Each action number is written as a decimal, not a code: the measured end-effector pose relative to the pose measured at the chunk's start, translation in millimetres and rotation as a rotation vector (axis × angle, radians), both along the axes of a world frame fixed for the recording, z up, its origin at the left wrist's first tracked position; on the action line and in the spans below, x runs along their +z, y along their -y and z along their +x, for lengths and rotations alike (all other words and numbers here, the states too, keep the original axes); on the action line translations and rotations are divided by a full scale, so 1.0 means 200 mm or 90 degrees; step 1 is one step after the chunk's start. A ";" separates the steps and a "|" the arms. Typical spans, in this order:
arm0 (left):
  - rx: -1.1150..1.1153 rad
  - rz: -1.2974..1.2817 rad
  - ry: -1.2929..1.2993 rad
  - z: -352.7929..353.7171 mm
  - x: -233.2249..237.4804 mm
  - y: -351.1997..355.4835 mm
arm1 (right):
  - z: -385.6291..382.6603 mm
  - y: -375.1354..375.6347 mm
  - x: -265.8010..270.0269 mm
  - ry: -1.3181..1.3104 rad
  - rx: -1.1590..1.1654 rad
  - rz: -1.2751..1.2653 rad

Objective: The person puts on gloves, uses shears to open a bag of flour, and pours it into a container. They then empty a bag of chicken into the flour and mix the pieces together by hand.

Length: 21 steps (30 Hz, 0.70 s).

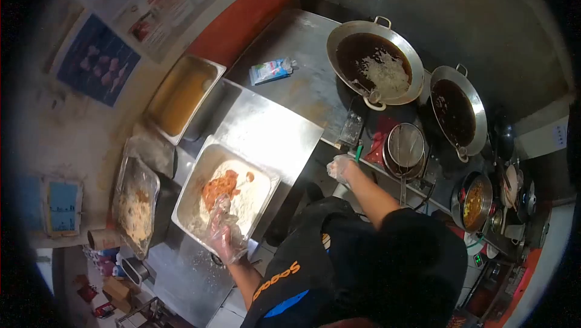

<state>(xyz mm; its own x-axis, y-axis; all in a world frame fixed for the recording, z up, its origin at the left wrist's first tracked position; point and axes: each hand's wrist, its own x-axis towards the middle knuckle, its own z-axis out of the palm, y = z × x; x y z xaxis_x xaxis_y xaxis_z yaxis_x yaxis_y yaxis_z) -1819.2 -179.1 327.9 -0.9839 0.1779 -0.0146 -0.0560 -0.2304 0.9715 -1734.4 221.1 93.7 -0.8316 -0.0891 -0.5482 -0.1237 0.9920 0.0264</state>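
Note:
My left hand (225,229), in a clear plastic glove, reaches into a deep steel pan (177,204) of white flour (245,176). Its fingers are stretched out and their tips meet the edge of a clump of orange-red coated meat pieces (219,188) lying on the flour. A smaller piece sits apart from the clump. My right hand (341,168), also in a clear glove, is held curled near the stove's front edge, close to a green-handled part (359,152). What its fingers hold, if anything, is hidden.
Two large woks (416,61) (478,113) hold dark oil; pale bits float thickly in one. A strainer (405,145) rests beside them. A pan of yellowish liquid (178,101), a floury tray (121,195) and a blue-white packet (271,71) stand around. A frying pan (472,201) holds yellow food.

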 end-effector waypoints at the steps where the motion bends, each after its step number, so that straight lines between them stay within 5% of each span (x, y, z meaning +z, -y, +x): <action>1: 0.001 0.004 0.012 0.01 0.07 -0.06 | 0.00 -0.05 -0.12 0.028 0.015 -0.002; 4: -0.002 0.022 0.039 0.02 0.18 -0.22 | -0.09 -0.16 -0.57 0.091 0.059 -0.012; 6: -0.020 -0.040 0.003 0.00 0.22 -0.25 | -0.14 -0.17 -0.65 0.100 0.070 -0.028; 9: -0.002 -0.111 -0.008 -0.01 0.25 -0.30 | -0.16 -0.20 -0.67 0.245 -0.156 -0.037; 21: 0.058 -0.102 0.002 0.02 0.26 -0.37 | -0.15 -0.16 -0.78 0.199 -0.160 0.021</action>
